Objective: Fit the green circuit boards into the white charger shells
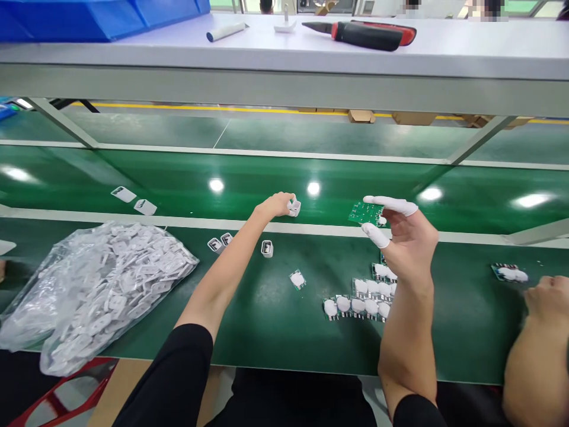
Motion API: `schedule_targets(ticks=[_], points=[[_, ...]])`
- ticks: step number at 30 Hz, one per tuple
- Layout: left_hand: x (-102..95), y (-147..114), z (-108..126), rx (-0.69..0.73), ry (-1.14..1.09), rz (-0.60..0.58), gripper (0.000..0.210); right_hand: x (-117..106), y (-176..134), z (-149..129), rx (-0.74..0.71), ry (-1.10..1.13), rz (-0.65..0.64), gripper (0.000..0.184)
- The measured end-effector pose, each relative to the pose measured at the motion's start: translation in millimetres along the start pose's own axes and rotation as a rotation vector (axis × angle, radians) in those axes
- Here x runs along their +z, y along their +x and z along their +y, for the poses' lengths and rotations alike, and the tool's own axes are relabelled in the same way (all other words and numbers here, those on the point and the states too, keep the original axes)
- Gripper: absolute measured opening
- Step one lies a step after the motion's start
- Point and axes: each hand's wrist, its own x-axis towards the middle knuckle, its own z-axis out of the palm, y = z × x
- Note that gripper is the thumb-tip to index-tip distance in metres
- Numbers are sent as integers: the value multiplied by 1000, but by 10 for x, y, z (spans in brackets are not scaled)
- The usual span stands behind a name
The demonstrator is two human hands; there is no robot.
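Note:
My left hand (276,205) reaches forward with its fingers closed around a small white plastic housing (294,207). My right hand (406,234) wears white finger cots and is raised above the table. Between its thumb and forefinger it pinches a green circuit board (365,213) with a white blob near one corner. Nearer to me, an open white housing (267,248) stands upright, with two more housings (215,245) left of it. A single small board with a white round top (297,279) lies in the middle. Rows of joined boards with white round pads (358,306) are partly behind my right forearm.
A clear plastic bag full of white plastic parts (133,279) lies on the left. Two white pieces (145,206) sit beyond it. Overhead, a shelf (267,56) carries pliers (368,34) and a blue bin (98,21). At right, another person's hand (549,299) rests near a board (510,273).

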Motion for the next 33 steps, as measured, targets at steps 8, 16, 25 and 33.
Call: schedule_targets(ticks=[8,16,25,33], points=[[450,-858,400,277,-38,-44,27,-191,31,-59,-67,40,134,54],[819,-1224,265,234,-114,-37,38,-36,-24,-151,-84,19,55,52],[37,-1744,538,501,-526,319,38,94,-123,-389,-113,120,-34,56],[23,-1696,605,934,-371,764,22,374,-269,-517,-179,219,-178,69]])
